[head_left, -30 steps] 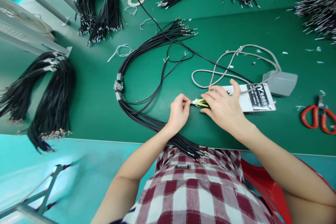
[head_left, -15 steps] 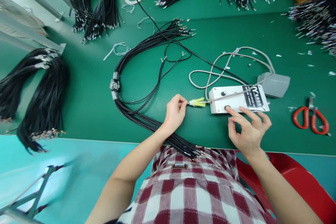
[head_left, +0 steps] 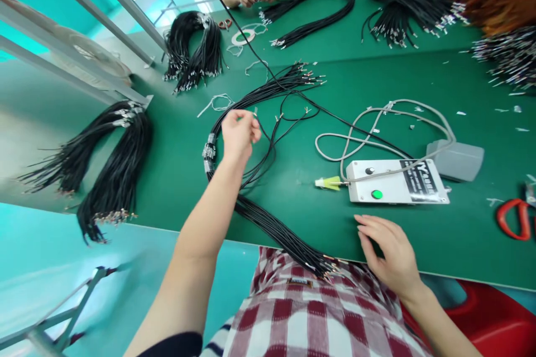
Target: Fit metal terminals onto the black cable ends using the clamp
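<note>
l hand (head_left: 239,133) grip pinched on single black wire (head_left: 268,148) above table (head_left: 176,178); r hand (head_left: 387,254) fingers apart, flat. risk: wire snags on bundle (head_left: 272,226), slips from pinch.

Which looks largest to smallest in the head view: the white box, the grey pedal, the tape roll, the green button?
1. white box
2. grey pedal
3. tape roll, though it lies farther from the camera, so its true size is unsure
4. green button
</note>
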`<state>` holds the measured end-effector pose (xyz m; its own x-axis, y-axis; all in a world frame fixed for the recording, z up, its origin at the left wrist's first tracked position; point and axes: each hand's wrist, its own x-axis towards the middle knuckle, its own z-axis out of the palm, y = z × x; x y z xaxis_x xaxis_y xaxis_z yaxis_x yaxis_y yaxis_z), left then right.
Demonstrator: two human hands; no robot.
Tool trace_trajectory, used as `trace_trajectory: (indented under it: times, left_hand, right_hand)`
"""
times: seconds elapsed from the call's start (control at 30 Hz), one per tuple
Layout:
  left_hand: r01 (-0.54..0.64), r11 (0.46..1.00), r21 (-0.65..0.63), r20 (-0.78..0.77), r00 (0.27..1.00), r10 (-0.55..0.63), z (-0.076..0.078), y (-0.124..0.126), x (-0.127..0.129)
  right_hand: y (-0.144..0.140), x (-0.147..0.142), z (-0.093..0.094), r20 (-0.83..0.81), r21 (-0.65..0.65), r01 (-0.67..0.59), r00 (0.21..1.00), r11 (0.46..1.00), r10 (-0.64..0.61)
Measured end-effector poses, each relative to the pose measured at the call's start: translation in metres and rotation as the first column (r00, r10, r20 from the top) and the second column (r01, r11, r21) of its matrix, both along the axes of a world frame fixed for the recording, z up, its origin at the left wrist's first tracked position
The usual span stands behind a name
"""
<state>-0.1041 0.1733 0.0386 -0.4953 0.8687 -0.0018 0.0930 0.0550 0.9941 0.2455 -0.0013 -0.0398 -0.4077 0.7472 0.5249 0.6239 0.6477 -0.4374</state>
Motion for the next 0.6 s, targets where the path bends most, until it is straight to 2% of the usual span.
trace_trajectory:
  times: [0.03,0.1,0.2,0.27,0.3,0.37,0.4,0.43,0.47,0.5,0.53,0.57,0.6]
  left_hand:
    - [-0.038,0.999,0.006,-0.002,0.999,0.038,0.004,0.017,-0.008]
    - [-0.086,0.996,0.004,-0.021,0.996,0.086,0.002,0.043,-0.017]
    - [-0.09,0.995,-0.034,-0.062,0.994,0.087,-0.02,0.059,-0.016]
    - [-0.062,0.998,0.013,-0.138,0.988,0.063,-0.034,0.046,-0.007]
    - [-0.033,0.998,0.057,-0.192,0.98,0.043,-0.037,0.031,-0.002]
    - [0.142,0.983,0.115,-0.33,0.939,-0.097,-0.036,-0.011,0.011]
    - [0.341,0.937,0.076,-0.432,0.858,-0.277,-0.031,-0.036,0.019]
    - [0.587,0.809,-0.034,-0.506,0.688,-0.521,-0.026,-0.062,0.026]
    - [0.792,0.584,-0.177,-0.498,0.44,-0.747,-0.02,-0.087,0.033]
    - [0.896,0.324,-0.304,-0.446,0.167,-0.88,-0.015,-0.11,0.039]
    - [0.9,0.145,-0.411,-0.407,-0.039,-0.913,-0.012,-0.13,0.044]
    - [0.859,0.068,-0.507,-0.386,-0.156,-0.909,-0.01,-0.145,0.048]
    - [0.815,0.032,-0.578,-0.371,-0.228,-0.9,-0.01,-0.155,0.051]
  right_hand:
    - [-0.001,0.0,-0.003,0.006,-0.012,-0.007,1.0,1.0,0.007]
    - [-0.001,0.0,-0.008,-0.003,-0.02,0.006,1.0,1.0,-0.006]
    - [-0.001,0.001,-0.011,-0.032,-0.029,0.028,0.999,0.999,-0.029]
    - [-0.002,0.001,-0.012,-0.034,-0.034,0.021,0.999,0.999,-0.022]
    - [-0.002,0.001,-0.012,-0.033,-0.033,0.014,0.999,0.999,-0.015]
    - [-0.003,0.001,-0.012,-0.03,-0.036,-0.002,1.0,0.999,0.001]
    - [-0.004,0.001,-0.012,-0.03,-0.04,-0.008,1.0,0.999,0.007]
    - [-0.004,0.001,-0.012,-0.031,-0.045,-0.011,0.999,0.999,0.01]
    - [-0.004,0.001,-0.012,-0.03,-0.053,-0.017,0.999,0.998,0.015]
    - [-0.004,0.001,-0.012,-0.027,-0.06,-0.023,0.999,0.998,0.021]
    - [-0.004,0.0,-0.011,-0.022,-0.064,-0.028,0.999,0.998,0.026]
    - [-0.004,0.0,-0.011,-0.017,-0.065,-0.033,0.999,0.997,0.032]
    - [-0.004,-0.001,-0.011,-0.012,-0.064,-0.036,0.999,0.997,0.036]
